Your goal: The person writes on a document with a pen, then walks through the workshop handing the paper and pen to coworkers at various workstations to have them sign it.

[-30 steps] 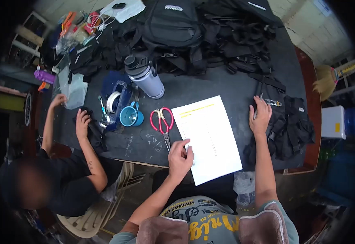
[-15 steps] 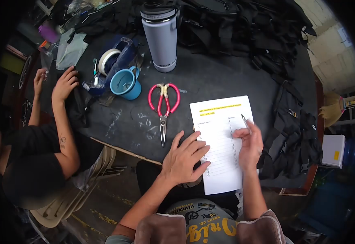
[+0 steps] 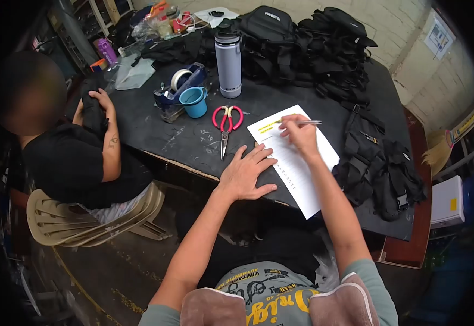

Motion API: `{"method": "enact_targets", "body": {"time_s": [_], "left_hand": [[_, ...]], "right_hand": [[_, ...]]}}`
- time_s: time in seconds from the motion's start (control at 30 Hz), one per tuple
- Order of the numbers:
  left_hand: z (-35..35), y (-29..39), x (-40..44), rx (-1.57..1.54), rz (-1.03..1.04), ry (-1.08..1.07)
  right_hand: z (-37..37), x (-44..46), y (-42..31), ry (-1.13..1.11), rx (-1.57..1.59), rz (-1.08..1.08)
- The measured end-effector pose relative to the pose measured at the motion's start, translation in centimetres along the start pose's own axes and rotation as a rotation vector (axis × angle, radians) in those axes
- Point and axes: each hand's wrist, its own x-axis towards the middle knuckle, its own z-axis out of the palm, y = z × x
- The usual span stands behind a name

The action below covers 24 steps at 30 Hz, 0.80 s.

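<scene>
Steady paper (image 3: 297, 171), right of frame centre, with splayed, empty left hand (image 3: 243, 176); lightly guide pen (image 3: 310, 121) pinched in right hand (image 3: 301, 137).

A black worktop (image 3: 269, 100) with pale handwritten marks (image 3: 209, 137) carries a printed white sheet (image 3: 288, 163) at its near edge, red-handled scissors (image 3: 224, 133) just left, a blue cup (image 3: 194, 104), a tape dispenser (image 3: 196, 74), an upright lavender bottle (image 3: 229, 68), black bags (image 3: 329, 60) heaped behind and black strapped gear (image 3: 375, 168) at right.
</scene>
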Motion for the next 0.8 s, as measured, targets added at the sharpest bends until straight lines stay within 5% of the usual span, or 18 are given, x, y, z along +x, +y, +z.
{"method": "enact_targets", "body": {"time_s": [0.8], "left_hand": [[0.8,-0.7,-0.2,-0.059,-0.018,0.070]], "right_hand": [[3.4,-1.1,3.3,0.014,-0.412,-0.242]]}}
